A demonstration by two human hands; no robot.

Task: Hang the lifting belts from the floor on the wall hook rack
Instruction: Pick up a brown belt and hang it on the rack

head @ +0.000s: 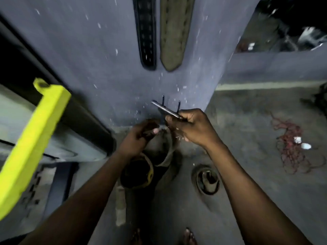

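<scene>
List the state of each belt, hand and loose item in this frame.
Black belt: hanging on the wall.
Olive belt: hanging beside it.
Held belt: raised in both hands.
Coiled belt: lying on the floor.
Left hand: grips the held belt.
Right hand: grips its buckle.
Red rope: heaped on the floor.

1. On the pillar (106,59), the left hanging belt (146,32) hung just beside the right hanging belt (174,32), both above the hands
2. Before the pillar's foot, the left hand (139,137) gripped the held belt (166,156), and the right hand (192,126), close beside it, held its buckle (164,109)
3. The held belt drooped between the forearms onto the floor (247,121)
4. A coiled belt (206,179) lay to its right
5. A rope tangle (290,147) lay well apart, far right
6. A machine frame bar (35,129) slanted at far left
</scene>
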